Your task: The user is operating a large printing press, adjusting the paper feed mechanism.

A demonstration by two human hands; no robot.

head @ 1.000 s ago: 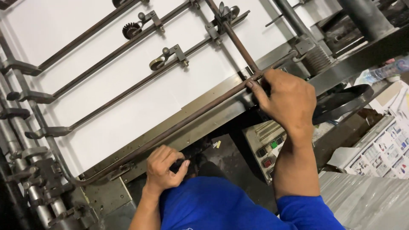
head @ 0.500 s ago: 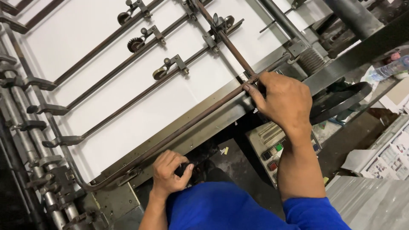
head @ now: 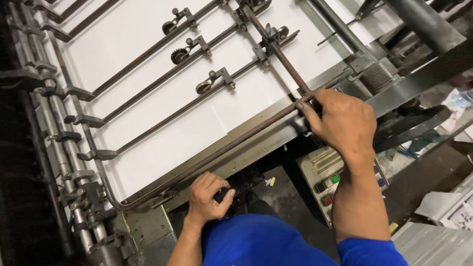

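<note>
R hand point(head: 342, 123) fingers curled round rod point(head: 221, 150) at table point(head: 162, 133) front edge, near cross bar point(head: 276, 49), L hand point(head: 209, 197) closed on black knob point(head: 227, 193) below table edge, panel point(head: 327, 180) under R wrist

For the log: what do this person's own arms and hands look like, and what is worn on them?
Both hands are bare: no gloves, rings or watch show on the left hand or the right hand. The forearms are bare too. A bright blue short sleeve covers the right upper arm, part of a plain blue shirt. The left sleeve is out of view.
</note>
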